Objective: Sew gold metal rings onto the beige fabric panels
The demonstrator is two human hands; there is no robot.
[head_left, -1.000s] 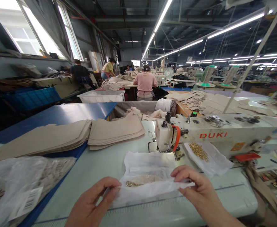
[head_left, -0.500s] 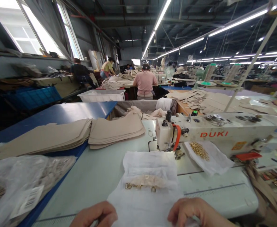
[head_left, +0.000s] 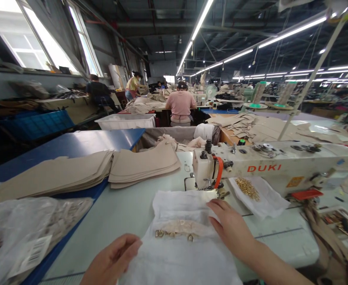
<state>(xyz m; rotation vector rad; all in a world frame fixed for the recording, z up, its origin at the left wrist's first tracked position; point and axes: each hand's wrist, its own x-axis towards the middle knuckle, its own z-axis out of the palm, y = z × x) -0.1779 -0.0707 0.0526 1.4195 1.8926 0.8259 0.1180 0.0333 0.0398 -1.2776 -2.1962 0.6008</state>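
Findings: a white wrapping sheet lies spread open at the lower centre of the frame, on the pale green tabletop, in front of the DUKI sewing machine. On it rest several gold D-rings beside a translucent beige piece, its material not determinable.

Left hand, lower left of centre: thumb and fingers drawn close together at the sheet's left edge; whether they pinch it cannot be told. Right hand, right of centre: grip spread, thumb apart from the forefinger, fingertips over the sheet's upper right edge.

A second white sheet, right of centre, bears a heap of small gold fittings.

Assessment: the step in hand appears to be arranging the open sheet. Sound practice would be to move its edges slowly and evenly; a tug on one side could tip the rings off. Its far edge should be kept clear of the needle area, and the two lots of hardware kept apart.
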